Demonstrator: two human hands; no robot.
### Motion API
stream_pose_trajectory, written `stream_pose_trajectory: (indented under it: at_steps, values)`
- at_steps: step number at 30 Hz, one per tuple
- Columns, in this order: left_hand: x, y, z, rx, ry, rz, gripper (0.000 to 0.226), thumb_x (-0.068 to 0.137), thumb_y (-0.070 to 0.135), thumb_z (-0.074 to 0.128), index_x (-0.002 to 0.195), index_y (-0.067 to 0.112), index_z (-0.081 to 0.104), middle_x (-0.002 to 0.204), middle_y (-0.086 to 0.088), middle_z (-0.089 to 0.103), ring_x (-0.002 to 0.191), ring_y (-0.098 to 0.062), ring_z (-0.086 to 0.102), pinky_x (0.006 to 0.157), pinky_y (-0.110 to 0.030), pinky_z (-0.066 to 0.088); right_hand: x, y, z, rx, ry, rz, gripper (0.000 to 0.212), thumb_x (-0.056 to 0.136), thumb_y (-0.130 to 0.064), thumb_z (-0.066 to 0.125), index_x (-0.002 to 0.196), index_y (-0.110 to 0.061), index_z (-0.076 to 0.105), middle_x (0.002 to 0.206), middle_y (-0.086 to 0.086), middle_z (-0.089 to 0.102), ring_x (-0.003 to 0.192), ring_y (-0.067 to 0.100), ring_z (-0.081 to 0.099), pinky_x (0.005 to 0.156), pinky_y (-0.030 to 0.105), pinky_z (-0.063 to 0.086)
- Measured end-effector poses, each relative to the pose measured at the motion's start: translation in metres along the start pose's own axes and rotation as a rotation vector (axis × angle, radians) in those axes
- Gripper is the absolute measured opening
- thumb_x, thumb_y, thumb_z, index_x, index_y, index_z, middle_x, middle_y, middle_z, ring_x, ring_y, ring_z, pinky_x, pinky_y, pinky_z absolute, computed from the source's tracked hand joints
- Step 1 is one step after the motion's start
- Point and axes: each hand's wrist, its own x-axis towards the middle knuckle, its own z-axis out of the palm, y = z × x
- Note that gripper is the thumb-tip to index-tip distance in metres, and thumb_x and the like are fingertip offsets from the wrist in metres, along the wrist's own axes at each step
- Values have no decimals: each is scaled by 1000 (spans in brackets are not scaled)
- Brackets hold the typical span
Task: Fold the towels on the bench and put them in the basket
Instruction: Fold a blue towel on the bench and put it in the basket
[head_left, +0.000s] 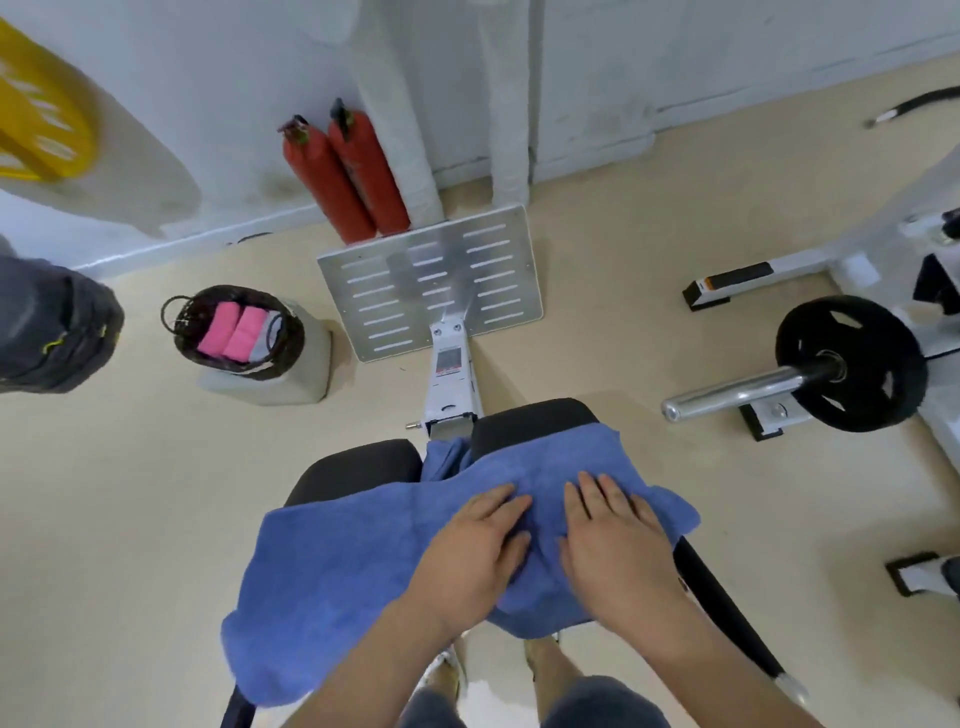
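Pressing blue terry towel (337, 571) onto black padded counter (353, 467), lower centre: your left hand (472, 545) and right hand (618, 540) lie flat, gripping nothing, likely smoothing creases pre-fold. Dark wicker basket (283, 358): mid-left.

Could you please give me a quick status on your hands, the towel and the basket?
Left hand and right hand flat on blue towel. Towel draped over bench, rumpled. Basket ahead left, pink towels inside. Nothing blocking it.
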Motion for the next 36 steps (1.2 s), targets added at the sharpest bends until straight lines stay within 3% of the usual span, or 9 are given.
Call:
stream_pose_trajectory:
  at_steps: [3,9,13,19,23,25,27,31,36]
  values:
    - [-31,-32,-30,-45,197,-145,34,98,26,43,128,22,57,138,10,51,124,-9,47,96,-11,32,9,-19,-19,-90,-90,5,63,96,-33,43,150,-13,19,157,4,20,145,26,15,112,44,24]
    - [-114,-130,-92,-99,443,-543,29,95,17,43,109,28,66,112,18,62,101,-7,56,81,-18,37,28,-124,-36,113,62,-241,32,100,-27,34,128,-30,48,131,-11,52,125,13,40,81,35,31]
    - [-135,-191,-91,-401,332,-765,31,96,17,46,122,25,60,126,9,61,116,-12,54,87,-20,36,53,-197,-19,211,-31,-313,31,100,-23,35,126,-31,52,126,-12,55,124,18,40,87,38,33]
    - [-122,-227,-89,-726,165,-653,32,99,18,44,127,25,56,118,10,62,105,-9,56,78,-10,42,89,-240,8,97,-133,-306,39,98,-18,41,135,-26,46,127,-2,54,124,25,38,91,42,41]
    - [-112,-245,-86,-873,120,-642,20,95,18,53,112,23,62,107,13,65,94,-14,60,77,-19,45,101,-244,11,116,-76,-271,20,95,-21,47,105,-21,65,101,-3,54,108,24,44,79,33,40]
    - [-109,-257,-85,-855,115,-662,4,91,20,61,93,19,64,99,6,66,92,-14,60,83,-24,45,105,-248,10,81,-88,-266,17,95,-21,49,94,-20,66,97,-3,54,102,22,45,79,34,43]
    - [-105,-264,-87,-779,93,-636,11,89,23,64,79,19,58,88,3,64,80,-14,57,76,-24,44,107,-251,11,43,-70,-263,16,95,-21,49,89,-19,64,97,-2,54,99,22,44,78,34,45]
    - [-96,-272,-96,-494,222,-586,17,87,28,63,75,24,52,71,2,62,66,-15,56,60,-22,41,114,-257,16,84,68,-246,12,93,-16,50,82,-20,51,92,-2,52,91,20,46,71,33,42]
    - [-88,-289,-111,-491,231,-637,25,78,40,73,75,18,61,60,4,56,57,-9,50,53,-21,38,128,-267,19,46,181,-200,17,88,-6,46,79,-20,45,80,-5,53,79,19,50,60,31,35]
